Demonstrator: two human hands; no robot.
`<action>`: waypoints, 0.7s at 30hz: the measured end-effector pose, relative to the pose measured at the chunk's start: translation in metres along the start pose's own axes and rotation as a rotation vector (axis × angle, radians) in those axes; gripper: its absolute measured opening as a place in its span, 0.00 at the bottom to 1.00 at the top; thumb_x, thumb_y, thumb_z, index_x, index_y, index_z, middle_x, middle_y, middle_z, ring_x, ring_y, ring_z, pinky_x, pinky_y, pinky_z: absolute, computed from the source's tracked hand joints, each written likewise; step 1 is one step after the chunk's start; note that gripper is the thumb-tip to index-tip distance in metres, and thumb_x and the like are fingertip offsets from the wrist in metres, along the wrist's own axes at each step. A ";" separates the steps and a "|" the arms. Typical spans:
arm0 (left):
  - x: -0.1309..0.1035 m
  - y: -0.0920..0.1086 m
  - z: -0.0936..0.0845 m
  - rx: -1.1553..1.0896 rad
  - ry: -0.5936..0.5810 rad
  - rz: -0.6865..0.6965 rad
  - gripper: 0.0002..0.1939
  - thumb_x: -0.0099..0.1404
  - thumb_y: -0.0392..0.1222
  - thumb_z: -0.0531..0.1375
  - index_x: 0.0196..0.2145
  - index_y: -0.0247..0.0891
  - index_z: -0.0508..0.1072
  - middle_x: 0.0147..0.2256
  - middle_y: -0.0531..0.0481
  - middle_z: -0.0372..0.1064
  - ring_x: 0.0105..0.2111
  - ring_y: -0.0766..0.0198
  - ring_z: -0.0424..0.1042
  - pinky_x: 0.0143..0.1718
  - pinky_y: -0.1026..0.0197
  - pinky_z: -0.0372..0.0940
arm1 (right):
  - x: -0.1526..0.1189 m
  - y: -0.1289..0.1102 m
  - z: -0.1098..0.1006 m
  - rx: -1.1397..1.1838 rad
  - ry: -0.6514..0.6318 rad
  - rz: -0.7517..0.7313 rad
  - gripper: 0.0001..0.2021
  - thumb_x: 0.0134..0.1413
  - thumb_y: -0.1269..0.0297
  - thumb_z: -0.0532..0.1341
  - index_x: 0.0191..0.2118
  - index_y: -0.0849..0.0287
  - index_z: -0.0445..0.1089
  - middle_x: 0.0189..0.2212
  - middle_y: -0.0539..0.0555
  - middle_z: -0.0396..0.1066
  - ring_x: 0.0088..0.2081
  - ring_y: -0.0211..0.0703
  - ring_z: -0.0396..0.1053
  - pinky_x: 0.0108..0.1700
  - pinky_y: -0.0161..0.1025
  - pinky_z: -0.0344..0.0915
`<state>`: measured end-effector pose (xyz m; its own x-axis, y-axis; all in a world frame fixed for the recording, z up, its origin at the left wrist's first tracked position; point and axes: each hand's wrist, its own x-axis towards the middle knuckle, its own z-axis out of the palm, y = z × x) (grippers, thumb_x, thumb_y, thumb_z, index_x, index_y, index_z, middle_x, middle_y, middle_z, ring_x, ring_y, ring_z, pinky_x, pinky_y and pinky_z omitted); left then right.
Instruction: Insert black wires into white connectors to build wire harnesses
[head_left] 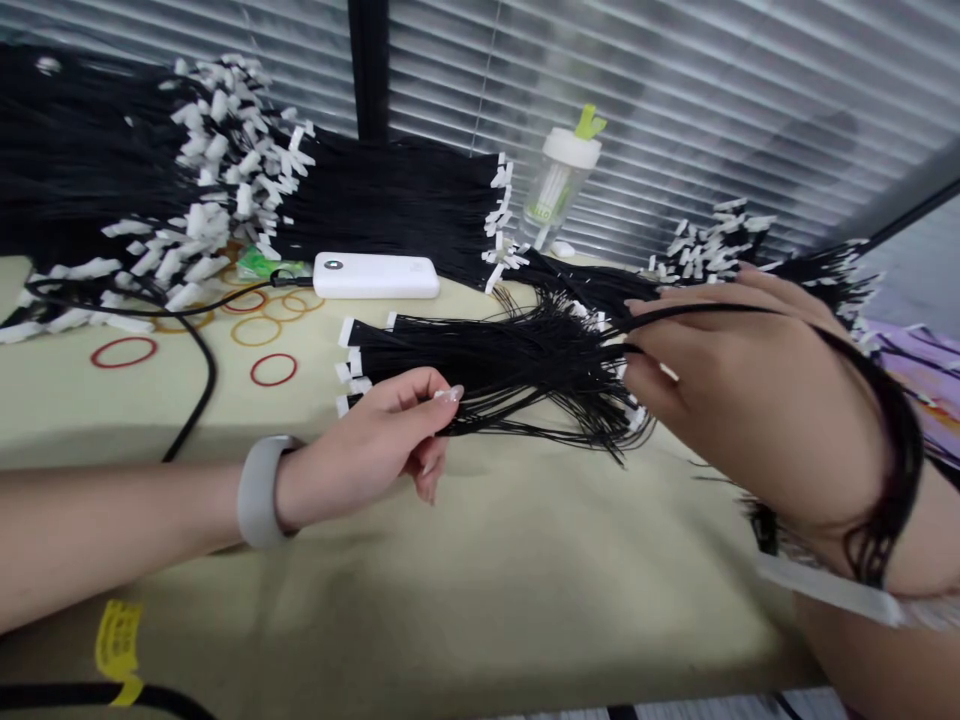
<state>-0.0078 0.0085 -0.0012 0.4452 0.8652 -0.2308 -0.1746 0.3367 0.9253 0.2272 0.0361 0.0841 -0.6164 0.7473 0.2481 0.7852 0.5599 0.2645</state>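
Note:
A loose pile of thin black cables with white connectors at the left end lies on the table between my hands. Thumb and forefinger of my left hand are pinched on a few of these cables at the pile's near side. My right hand is closed on black cables at the pile's right end. One thick black strand runs over the back of that hand to the wrist, where more dark strands hang. The right fingertips partly hide what they grip.
Large stacks of black cables with white connectors stand along the blinds. A white power bank with a black cord lies before them. Red rubber bands are scattered at left. A clear bottle stands at the back.

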 end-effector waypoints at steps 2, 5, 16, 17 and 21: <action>0.000 0.000 0.000 0.002 -0.004 0.010 0.09 0.61 0.43 0.50 0.26 0.39 0.55 0.12 0.62 0.55 0.13 0.72 0.60 0.18 0.68 0.59 | 0.001 -0.002 -0.003 -0.101 0.094 0.010 0.09 0.54 0.64 0.48 0.30 0.55 0.64 0.37 0.56 0.68 0.45 0.51 0.61 0.48 0.49 0.51; 0.000 -0.001 -0.001 -0.004 0.001 0.027 0.09 0.62 0.43 0.50 0.25 0.39 0.55 0.13 0.61 0.54 0.13 0.72 0.60 0.18 0.67 0.59 | 0.003 -0.006 -0.005 -0.304 0.173 0.058 0.10 0.54 0.66 0.47 0.29 0.60 0.63 0.27 0.58 0.68 0.33 0.48 0.65 0.39 0.45 0.57; -0.003 -0.003 -0.002 0.105 0.176 0.227 0.06 0.61 0.43 0.51 0.29 0.40 0.59 0.13 0.62 0.56 0.14 0.73 0.60 0.18 0.68 0.59 | 0.016 0.020 0.025 -0.087 -0.278 0.074 0.10 0.50 0.67 0.48 0.21 0.60 0.58 0.20 0.53 0.63 0.22 0.38 0.60 0.26 0.36 0.51; -0.004 -0.003 -0.001 0.114 0.177 0.238 0.05 0.61 0.43 0.51 0.29 0.40 0.59 0.14 0.62 0.56 0.14 0.73 0.60 0.18 0.68 0.58 | 0.016 0.022 0.026 -0.077 -0.270 0.084 0.10 0.49 0.66 0.48 0.20 0.60 0.58 0.19 0.53 0.63 0.21 0.37 0.59 0.25 0.36 0.51; -0.005 -0.003 -0.001 0.121 0.153 0.249 0.05 0.61 0.43 0.51 0.30 0.40 0.59 0.14 0.62 0.55 0.14 0.73 0.60 0.18 0.68 0.59 | 0.018 0.029 0.030 0.007 -0.248 0.095 0.12 0.49 0.66 0.48 0.19 0.60 0.61 0.15 0.51 0.61 0.18 0.35 0.55 0.24 0.35 0.50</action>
<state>-0.0100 0.0034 -0.0030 0.2632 0.9644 -0.0268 -0.1517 0.0688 0.9860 0.2406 0.0762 0.0682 -0.5070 0.8612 0.0350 0.8400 0.4845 0.2442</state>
